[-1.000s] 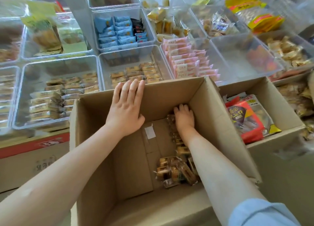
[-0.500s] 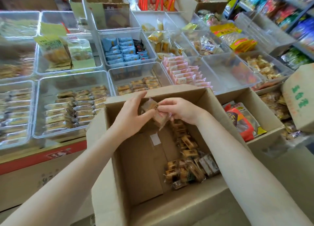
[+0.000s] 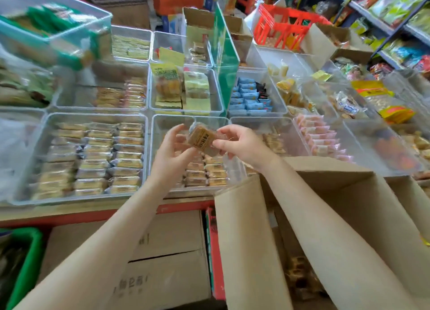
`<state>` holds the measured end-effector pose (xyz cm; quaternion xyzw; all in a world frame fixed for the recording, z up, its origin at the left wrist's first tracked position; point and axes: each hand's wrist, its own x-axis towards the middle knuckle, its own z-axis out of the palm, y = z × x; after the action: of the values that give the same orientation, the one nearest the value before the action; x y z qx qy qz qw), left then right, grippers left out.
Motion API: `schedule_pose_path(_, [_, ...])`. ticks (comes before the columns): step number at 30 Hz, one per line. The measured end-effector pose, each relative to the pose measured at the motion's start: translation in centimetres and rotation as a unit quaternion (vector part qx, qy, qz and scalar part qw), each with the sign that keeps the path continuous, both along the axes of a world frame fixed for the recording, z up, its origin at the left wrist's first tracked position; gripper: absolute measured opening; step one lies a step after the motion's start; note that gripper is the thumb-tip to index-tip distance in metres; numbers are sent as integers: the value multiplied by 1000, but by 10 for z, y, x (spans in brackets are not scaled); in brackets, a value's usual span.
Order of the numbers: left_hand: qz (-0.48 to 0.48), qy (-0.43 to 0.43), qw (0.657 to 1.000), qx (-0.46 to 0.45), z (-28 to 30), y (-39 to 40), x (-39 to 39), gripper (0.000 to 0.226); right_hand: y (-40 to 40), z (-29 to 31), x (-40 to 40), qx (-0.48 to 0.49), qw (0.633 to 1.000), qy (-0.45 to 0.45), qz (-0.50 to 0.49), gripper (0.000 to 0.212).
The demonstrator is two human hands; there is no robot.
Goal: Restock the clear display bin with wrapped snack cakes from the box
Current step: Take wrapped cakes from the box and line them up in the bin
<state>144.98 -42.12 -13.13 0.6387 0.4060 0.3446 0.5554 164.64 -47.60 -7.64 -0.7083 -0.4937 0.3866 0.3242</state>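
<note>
snack cake point(image 3: 202, 137): a brown cake in clear wrap with a printed label, held up over the clear display bin point(image 3: 160, 123), tilted, between both hands.
left hand point(image 3: 172, 151): fingers curled round the cake's left end, thumb on its lower edge.
right hand point(image 3: 242, 144): thumb and fingertips pinch the cake's right end; the other fingers are bent.
bin contents: rows of wrapped cakes point(image 3: 207, 172) lie flat in the near half of the bin, partly hidden by the hands; the far half shows bare floor.
box point(image 3: 251, 239): open cardboard carton at lower right, just below the bin's front; the right forearm crosses over it; a few wrapped cakes point(image 3: 300, 274) show dimly at its bottom.
neighbour left: a clear bin point(image 3: 46, 121) packed with pale wrapped bars in rows.
neighbour right: pink-wrapped snacks point(image 3: 318, 137) in a clear bin.
behind: blue packets point(image 3: 249, 95) and a green divider panel point(image 3: 224, 60) standing upright.
far right: red basket point(image 3: 283, 30), shelves of bagged snacks.
</note>
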Motion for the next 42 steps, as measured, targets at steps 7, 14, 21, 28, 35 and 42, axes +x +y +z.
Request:
schedule_pose_path(7, [-86,473,863,157,-124,55,-75,77,93,-70,-52,-48,984,-165,-48,26])
schedule_pose_path(14, [-102,516,826,202,-144,54,-80,87,149,-133,-59,-74,941,-326,-50,28])
schedule_pose_path(21, [-112,500,836,194,-149,56,-80,93,174,-183,-87,-169,919,-355,42,42])
schedule_pose_path(28, [-106,503,834,202,-148,55,-80,94,148,-187,-103,-183,851,-475,132,79])
schedule_pose_path(35, [-104,545,810,191,-142,55,-80,90,115,-158,-110,-206,863,-436,149,47])
schedule_pose_path(42, [-40,511,844,158,-74,11,-43,63,24,-69,-68,32,952,-303,-21,27])
